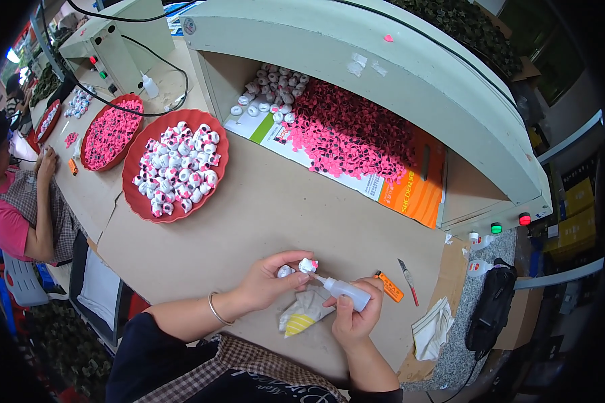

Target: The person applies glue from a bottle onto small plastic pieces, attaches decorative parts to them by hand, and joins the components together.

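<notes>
Between the fingertips of my left hand point(261, 282) is a small white ball-shaped piece point(308, 266) with pink bits on it. A second white ball point(284, 271) sits against the same hand's fingers. My right hand point(357, 324) grips a translucent white squeeze bottle point(349, 295), tilted so its thin nozzle points at the held piece. Whether the tip touches it is too small to tell. Under the hands lies a pale bag or cloth point(301, 314) with yellow stripes. Right of the bottle rest an orange lighter point(389, 287) and a craft knife point(408, 282).
A red bowl point(130, 195) of white-and-pink balls stands left, before another red bowl point(141, 107) of pink pieces. Beneath the pale curved housing point(356, 50) lie heaped pink pieces point(356, 138) and white balls point(275, 84). A folded cloth point(432, 329) lies right. Another person point(27, 208) sits far left.
</notes>
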{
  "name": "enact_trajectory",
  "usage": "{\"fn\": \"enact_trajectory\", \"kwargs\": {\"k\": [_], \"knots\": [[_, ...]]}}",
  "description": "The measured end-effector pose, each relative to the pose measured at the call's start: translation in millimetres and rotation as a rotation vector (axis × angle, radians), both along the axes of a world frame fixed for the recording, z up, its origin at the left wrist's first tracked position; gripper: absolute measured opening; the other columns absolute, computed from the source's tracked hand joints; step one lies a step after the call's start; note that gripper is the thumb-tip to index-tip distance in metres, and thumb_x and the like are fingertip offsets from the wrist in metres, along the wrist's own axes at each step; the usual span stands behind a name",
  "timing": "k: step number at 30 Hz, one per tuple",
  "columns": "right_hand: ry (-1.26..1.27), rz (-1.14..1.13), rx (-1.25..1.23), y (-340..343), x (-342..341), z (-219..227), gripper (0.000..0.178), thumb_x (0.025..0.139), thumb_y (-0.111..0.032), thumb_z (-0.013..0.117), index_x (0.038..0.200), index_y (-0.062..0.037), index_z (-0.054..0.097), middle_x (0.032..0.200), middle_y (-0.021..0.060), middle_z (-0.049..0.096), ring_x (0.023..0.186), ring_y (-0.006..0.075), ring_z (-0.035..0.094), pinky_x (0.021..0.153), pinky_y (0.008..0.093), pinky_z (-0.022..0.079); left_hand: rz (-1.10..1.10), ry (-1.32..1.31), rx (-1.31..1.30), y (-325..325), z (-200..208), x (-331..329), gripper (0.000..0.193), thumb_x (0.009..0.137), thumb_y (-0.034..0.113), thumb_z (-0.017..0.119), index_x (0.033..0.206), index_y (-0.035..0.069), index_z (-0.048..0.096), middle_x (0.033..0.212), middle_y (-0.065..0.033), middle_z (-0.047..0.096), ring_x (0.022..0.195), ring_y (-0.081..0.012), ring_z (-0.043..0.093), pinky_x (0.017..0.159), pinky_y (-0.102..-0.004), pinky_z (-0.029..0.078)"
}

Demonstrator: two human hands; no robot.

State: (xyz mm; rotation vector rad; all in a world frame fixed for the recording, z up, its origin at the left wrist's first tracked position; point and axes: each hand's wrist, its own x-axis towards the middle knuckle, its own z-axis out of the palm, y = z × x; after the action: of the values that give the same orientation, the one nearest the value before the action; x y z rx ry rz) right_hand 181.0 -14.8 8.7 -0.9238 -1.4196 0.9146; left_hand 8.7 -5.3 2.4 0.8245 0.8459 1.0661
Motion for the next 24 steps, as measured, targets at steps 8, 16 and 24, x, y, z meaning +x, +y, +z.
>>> {"fn": "enact_trajectory", "kwargs": {"k": [8, 16, 24], "knots": [[-0.044, -0.052, 0.013, -1, 4, 1, 0.025, 0.08, -0.012, 0.053, 0.092, 0.0048, 0.04, 0.089, 0.0122, 0.035, 0.067, 0.0156, 0.051, 0.049, 0.0246, 0.053, 0.02, 0.049, -0.002, -1, 3, 0, 0.034, 0.081, 0.004, 0.053, 0.115, 0.004, 0.047, 0.09, -0.0042, 0.056, 0.074, -0.0087, 0.052, 0.066, -0.0224, 0.046], [0.25, -0.098, -0.386, 19, 14, 43, 0.021, 0.079, -0.002, 0.051, 0.094, -0.0004, 0.037, 0.09, 0.0087, 0.045, 0.076, 0.0176, 0.056, 0.056, 0.0269, 0.053, 0.013, 0.043, -0.023, 1, 7, -3, 0.033, 0.081, 0.002, 0.052, 0.114, 0.001, 0.046, 0.088, -0.0049, 0.054, 0.074, -0.0102, 0.051, 0.067, -0.0243, 0.045], [-0.134, -0.072, -0.38, 100, 23, 17, 0.014, 0.076, 0.002, 0.052, 0.088, -0.0016, 0.048, 0.086, 0.0076, 0.049, 0.078, 0.0192, 0.059, 0.06, 0.0289, 0.048, -0.006, -0.016, -0.042, 0, 6, -1, 0.033, 0.082, 0.004, 0.053, 0.114, 0.001, 0.046, 0.091, -0.0051, 0.054, 0.077, -0.0107, 0.051, 0.068, -0.025, 0.045]]}}
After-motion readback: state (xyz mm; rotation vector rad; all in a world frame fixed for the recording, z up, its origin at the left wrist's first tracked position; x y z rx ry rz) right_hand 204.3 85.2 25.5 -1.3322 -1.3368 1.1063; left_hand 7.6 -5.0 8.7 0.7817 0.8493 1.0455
